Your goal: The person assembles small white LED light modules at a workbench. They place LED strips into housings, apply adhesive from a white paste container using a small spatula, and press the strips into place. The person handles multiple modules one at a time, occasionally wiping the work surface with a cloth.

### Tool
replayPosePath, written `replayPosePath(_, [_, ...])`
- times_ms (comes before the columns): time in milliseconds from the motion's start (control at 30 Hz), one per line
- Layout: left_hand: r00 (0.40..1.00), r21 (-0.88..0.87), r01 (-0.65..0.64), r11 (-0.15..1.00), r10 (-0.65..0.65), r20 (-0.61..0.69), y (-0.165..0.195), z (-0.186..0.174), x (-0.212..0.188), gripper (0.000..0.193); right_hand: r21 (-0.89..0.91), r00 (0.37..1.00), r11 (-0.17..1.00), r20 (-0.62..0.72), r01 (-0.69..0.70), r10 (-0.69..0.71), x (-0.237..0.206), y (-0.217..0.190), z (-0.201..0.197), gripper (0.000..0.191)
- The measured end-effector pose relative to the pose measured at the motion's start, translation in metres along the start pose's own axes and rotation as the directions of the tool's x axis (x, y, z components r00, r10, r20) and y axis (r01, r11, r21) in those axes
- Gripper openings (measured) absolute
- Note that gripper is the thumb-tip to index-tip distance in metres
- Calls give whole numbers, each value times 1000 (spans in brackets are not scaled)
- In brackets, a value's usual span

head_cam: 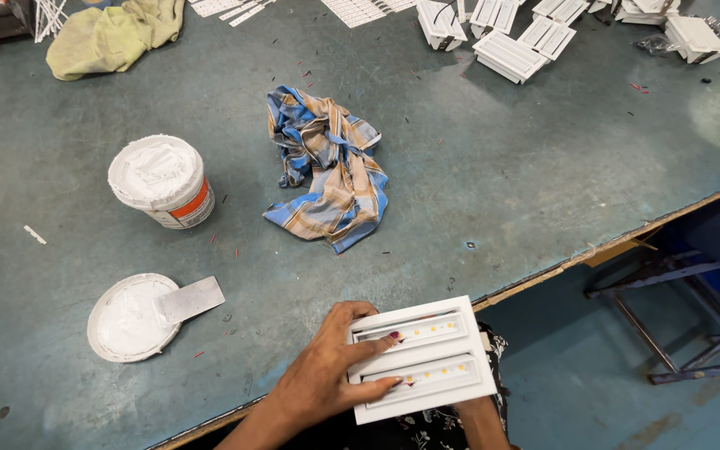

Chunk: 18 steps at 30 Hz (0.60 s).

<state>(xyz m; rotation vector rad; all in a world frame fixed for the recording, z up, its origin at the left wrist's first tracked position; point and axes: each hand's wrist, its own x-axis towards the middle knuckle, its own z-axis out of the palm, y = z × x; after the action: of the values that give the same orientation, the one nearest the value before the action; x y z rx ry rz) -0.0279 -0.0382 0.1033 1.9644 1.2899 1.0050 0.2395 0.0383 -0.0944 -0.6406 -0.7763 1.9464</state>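
Observation:
A white rectangular light fixture (423,357) with two recessed strips of small yellow dots is held at the near edge of the table. My left hand (327,375) lies on its left side, with the fingers spread over both strips and the thumb along the top edge. My right hand (475,410) comes up from below the fixture. Only its wrist shows, and the fingers are hidden under the white body.
On the green table (493,167) lie a crumpled checked cloth (331,167), an open tub of white paste (160,179), a paste-covered lid (127,321) with a metal scraper (189,300), a yellow-green rag (114,33) and several white fixtures (510,46) at the far edge. A blue metal frame (685,283) stands on the floor at the right.

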Motion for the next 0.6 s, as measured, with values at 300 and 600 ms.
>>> replayPosePath(300, [991, 54, 128, 990, -129, 23, -49, 24, 8, 50, 17, 978, 978, -21, -206, 206, -4, 11, 33, 54])
replayPosePath(600, [983, 17, 185, 983, -185, -5, -55, 30, 9, 49, 61, 943, 964, -199, -259, 266, -5, 23, 19, 55])
